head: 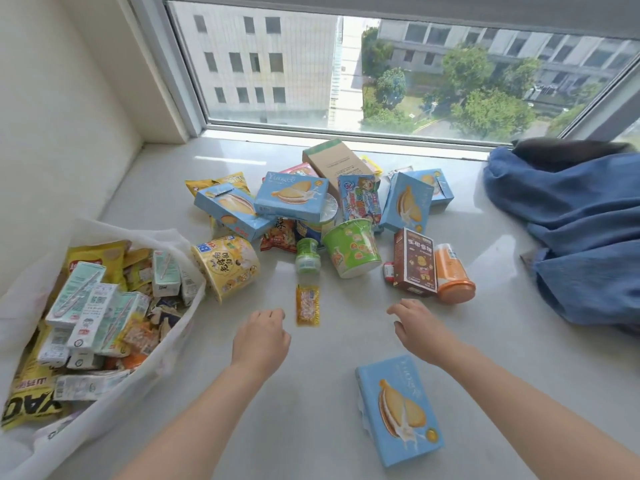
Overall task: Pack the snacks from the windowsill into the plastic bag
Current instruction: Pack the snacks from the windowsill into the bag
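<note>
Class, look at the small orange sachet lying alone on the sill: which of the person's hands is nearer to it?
Left. The left hand sits just beside the small orange sachet, at its lower left, not touching. The right hand is farther off, to its right.

The windowsill (311,375) was smooth, glossy pale stone. The bag (166,344) was thin translucent white plastic. Blue boxes (398,410) were matt cardboard; a blue cloth (571,237) lay crumpled.

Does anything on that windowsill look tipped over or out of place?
Yes. The green cup, the yellow cup and the orange jar lie tipped on their sides, and one blue box sits apart from the pile, nearest the person.
</note>
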